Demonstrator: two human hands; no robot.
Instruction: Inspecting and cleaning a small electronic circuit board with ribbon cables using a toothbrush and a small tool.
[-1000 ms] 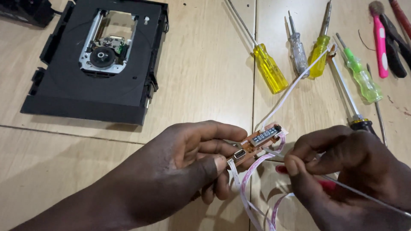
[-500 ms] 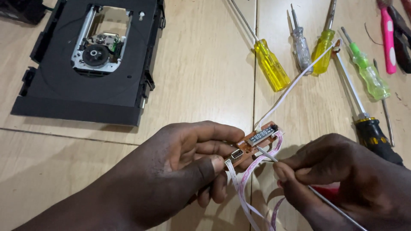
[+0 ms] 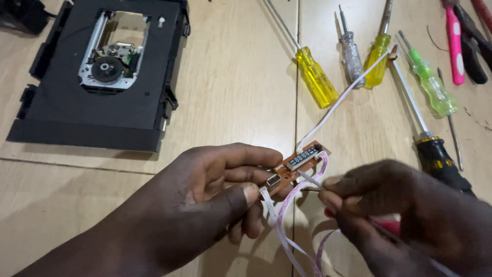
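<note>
Centrally, a small orange circuit board with a dark display strip [image 3: 300,166] is pinched in the grip of the left hand [image 3: 205,200], above the wooden surface [image 3: 241,87]. The right hand [image 3: 405,215] is closed on a thin metal-shafted tool [image 3: 310,180], its tip touching the board. Probing is judged under way; a steady tip is called for next.
</note>
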